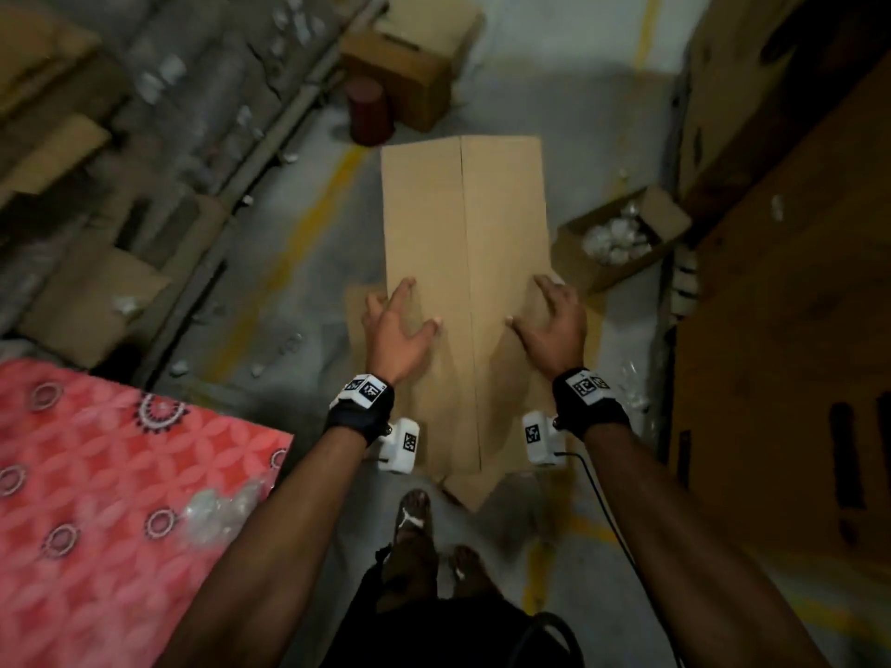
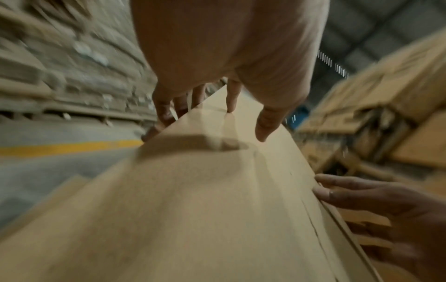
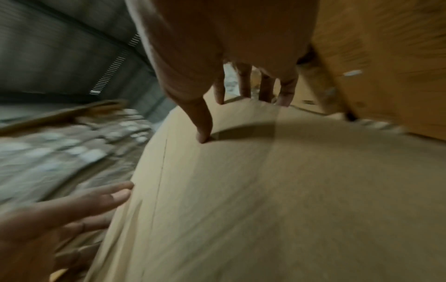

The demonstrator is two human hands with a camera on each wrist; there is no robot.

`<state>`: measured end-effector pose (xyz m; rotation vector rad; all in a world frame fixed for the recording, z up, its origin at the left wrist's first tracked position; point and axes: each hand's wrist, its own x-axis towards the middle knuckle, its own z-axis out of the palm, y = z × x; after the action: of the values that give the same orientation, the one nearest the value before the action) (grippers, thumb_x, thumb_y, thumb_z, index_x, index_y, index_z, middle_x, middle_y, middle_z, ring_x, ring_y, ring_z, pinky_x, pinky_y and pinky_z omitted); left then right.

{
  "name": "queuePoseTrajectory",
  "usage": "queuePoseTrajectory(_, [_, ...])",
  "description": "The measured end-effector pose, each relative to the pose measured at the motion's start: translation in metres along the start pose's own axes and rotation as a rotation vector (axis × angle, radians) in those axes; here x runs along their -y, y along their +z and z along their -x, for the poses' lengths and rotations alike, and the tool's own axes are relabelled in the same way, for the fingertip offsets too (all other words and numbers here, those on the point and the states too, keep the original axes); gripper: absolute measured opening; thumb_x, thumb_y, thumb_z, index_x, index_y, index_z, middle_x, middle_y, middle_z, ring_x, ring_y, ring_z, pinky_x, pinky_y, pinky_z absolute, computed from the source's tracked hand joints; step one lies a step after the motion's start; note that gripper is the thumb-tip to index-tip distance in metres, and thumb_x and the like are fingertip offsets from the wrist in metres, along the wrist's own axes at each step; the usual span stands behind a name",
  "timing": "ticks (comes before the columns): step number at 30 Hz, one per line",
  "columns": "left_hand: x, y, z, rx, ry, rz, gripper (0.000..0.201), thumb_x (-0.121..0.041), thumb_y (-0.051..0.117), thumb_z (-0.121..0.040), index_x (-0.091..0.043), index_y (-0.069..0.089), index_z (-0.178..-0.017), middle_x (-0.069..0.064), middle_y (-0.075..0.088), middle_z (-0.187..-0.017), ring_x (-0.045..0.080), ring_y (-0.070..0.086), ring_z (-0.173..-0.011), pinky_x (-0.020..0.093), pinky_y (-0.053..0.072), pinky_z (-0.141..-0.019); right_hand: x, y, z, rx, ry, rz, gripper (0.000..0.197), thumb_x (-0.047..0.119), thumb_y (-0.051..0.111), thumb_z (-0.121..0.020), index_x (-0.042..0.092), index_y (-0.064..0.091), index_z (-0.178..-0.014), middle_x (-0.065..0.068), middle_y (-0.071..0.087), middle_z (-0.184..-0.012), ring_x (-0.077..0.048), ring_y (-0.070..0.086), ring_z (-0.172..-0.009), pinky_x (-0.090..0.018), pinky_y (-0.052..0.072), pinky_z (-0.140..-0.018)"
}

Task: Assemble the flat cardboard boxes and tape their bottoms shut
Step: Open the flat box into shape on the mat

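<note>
A tall brown cardboard box [image 1: 463, 224] stands on end on the floor in front of me, its two top flaps folded flat and meeting at a centre seam [image 1: 470, 301]. My left hand [image 1: 400, 325] lies spread on the left flap, thumb on top, with the outer fingers reaching over the left edge [image 2: 166, 114]. On the right flap rests my right hand [image 1: 549, 320], its thumb [image 3: 204, 133] pressing the cardboard and its fingers reaching the far right edge. Neither hand holds anything. No tape shows on the seam. Both wrist views are blurred.
A pink patterned cloth [image 1: 96, 499] covers a surface at lower left. An open carton of white items [image 1: 622, 238] sits right of the box; a dark red cylinder [image 1: 369, 110] and another carton [image 1: 410, 65] stand behind. Large cardboard sheets [image 1: 795, 306] line the right, shelving [image 1: 144, 113] the left.
</note>
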<state>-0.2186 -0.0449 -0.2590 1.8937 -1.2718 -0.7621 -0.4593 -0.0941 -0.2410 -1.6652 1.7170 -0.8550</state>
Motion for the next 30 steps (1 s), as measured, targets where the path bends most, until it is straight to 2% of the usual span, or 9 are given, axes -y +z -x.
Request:
queuePoseTrajectory(2, [-0.010, -0.035, 0.015, -0.111, -0.004, -0.014, 0.076, -0.046, 0.076, -0.083, -0.032, 0.047, -0.151, 0.014, 0.037, -0.136, 0.035, 0.039, -0.133, 0.034, 0.034, -0.115, 0.036, -0.003, -0.003, 0.060, -0.079, -0.040, 0.076, 0.033, 0.089, -0.075, 0.027, 0.057, -0.144, -0.004, 0.049, -0.132, -0.027, 0.050, -0.126, -0.033, 0.042, -0.111])
queuePoseTrajectory(3, [-0.014, -0.053, 0.025, -0.169, -0.011, -0.019, 0.077, -0.050, 0.074, -0.082, -0.032, 0.046, -0.152, 0.014, 0.038, -0.135, 0.035, 0.040, -0.133, 0.035, 0.033, -0.115, 0.055, -0.003, -0.003, 0.099, -0.119, -0.060, 0.077, 0.037, 0.089, -0.074, 0.031, 0.056, -0.143, -0.001, 0.048, -0.129, -0.027, 0.052, -0.125, -0.041, 0.046, -0.110])
queuePoseTrajectory(5, [-0.021, -0.089, 0.045, -0.281, -0.016, -0.002, 0.084, -0.062, 0.065, -0.075, -0.032, 0.047, -0.151, 0.013, 0.039, -0.132, 0.034, 0.042, -0.130, 0.040, 0.036, -0.116, 0.091, -0.003, 0.001, 0.162, -0.219, -0.084, 0.078, 0.044, 0.088, -0.073, 0.037, 0.054, -0.143, 0.002, 0.046, -0.124, -0.027, 0.053, -0.121, -0.047, 0.049, -0.107])
queuePoseTrajectory(10, [-0.029, -0.181, 0.108, -0.520, -0.073, 0.007, 0.080, -0.064, 0.063, -0.074, -0.036, 0.050, -0.148, 0.012, 0.040, -0.133, 0.035, 0.045, -0.131, 0.044, 0.038, -0.116, 0.175, 0.012, 0.040, 0.279, -0.426, -0.159, 0.077, 0.050, 0.085, -0.074, 0.035, 0.055, -0.143, 0.003, 0.044, -0.121, -0.025, 0.050, -0.118, -0.048, 0.050, -0.104])
queuePoseTrajectory(17, [-0.004, -0.302, 0.229, -0.791, -0.158, -0.074, 0.073, -0.060, 0.065, -0.077, -0.040, 0.051, -0.146, 0.010, 0.039, -0.133, 0.032, 0.044, -0.131, 0.044, 0.037, -0.116, 0.281, 0.072, 0.131, 0.490, -0.621, -0.284, 0.075, 0.039, 0.088, -0.075, 0.028, 0.058, -0.143, 0.002, 0.042, -0.121, -0.020, 0.050, -0.115, -0.041, 0.048, -0.107])
queuePoseTrajectory(22, [0.034, -0.362, 0.314, -0.911, -0.249, -0.051, 0.070, -0.053, 0.070, -0.083, -0.038, 0.049, -0.148, 0.010, 0.036, -0.145, 0.029, 0.040, -0.138, 0.040, 0.034, -0.116, 0.333, 0.125, 0.210, 0.654, -0.724, -0.298, 0.076, 0.039, 0.089, -0.074, 0.027, 0.059, -0.143, -0.005, 0.043, -0.134, -0.027, 0.047, -0.131, -0.045, 0.044, -0.112])
queuePoseTrajectory(24, [0.053, -0.380, 0.346, -0.952, -0.278, -0.050, 0.071, -0.052, 0.071, -0.083, -0.036, 0.049, -0.149, 0.007, 0.036, -0.143, 0.025, 0.039, -0.138, 0.033, 0.032, -0.115, 0.346, 0.145, 0.242, 0.740, -0.748, -0.281, 0.077, 0.039, 0.089, -0.075, 0.028, 0.057, -0.145, -0.010, 0.038, -0.148, -0.031, 0.039, -0.141, -0.047, 0.040, -0.116])
queuePoseTrajectory(27, [0.085, -0.406, 0.392, -1.007, -0.348, -0.072, 0.065, -0.039, 0.076, -0.087, -0.029, 0.053, -0.147, 0.002, 0.035, -0.130, 0.024, 0.039, -0.134, 0.021, 0.027, -0.106, 0.365, 0.178, 0.291, 0.819, -0.780, -0.260, 0.077, 0.039, 0.088, -0.076, 0.029, 0.056, -0.145, -0.012, 0.037, -0.149, -0.030, 0.035, -0.143, -0.043, 0.038, -0.116])
queuePoseTrajectory(30, [0.125, -0.434, 0.434, -1.017, -0.415, -0.078, 0.073, -0.050, 0.073, -0.078, -0.032, 0.054, -0.146, 0.006, 0.039, -0.128, 0.028, 0.044, -0.129, 0.028, 0.033, -0.110, 0.381, 0.212, 0.341, 0.891, -0.795, -0.207, 0.077, 0.040, 0.087, -0.078, 0.028, 0.054, -0.147, -0.010, 0.035, -0.151, -0.027, 0.038, -0.139, -0.038, 0.038, -0.112])
